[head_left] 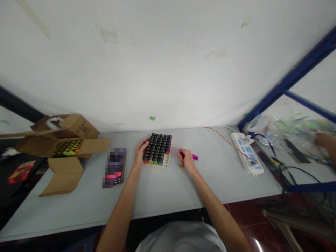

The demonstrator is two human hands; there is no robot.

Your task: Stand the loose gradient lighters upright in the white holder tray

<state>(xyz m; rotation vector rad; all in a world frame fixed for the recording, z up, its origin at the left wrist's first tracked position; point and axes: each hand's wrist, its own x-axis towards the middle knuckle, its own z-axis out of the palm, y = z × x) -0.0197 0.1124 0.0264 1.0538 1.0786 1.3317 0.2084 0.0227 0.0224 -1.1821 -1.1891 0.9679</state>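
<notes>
A white tray (166, 161) stands on the table, packed with rows of black-topped tubes (157, 147) with coloured bodies. Several slots at its front right corner hold no tube. My left hand (141, 151) grips the tray's left side, its fingers curved along the edge. To the right of the tray, my right hand (187, 160) is closed around a slim magenta tube (195, 157), which lies sideways and sticks out past the knuckles. A small yellow-gold piece (181, 166) shows just below the right fingers; whether they touch it I cannot tell.
Left of the tray lies a phone (119, 168) with its screen lit. An open cardboard box (61, 175) holds yellow-and-dark items. At right are a white power strip (246, 154) with cables, a blue frame (288, 82), plastic bags (278, 129) and another person's hand (325, 140).
</notes>
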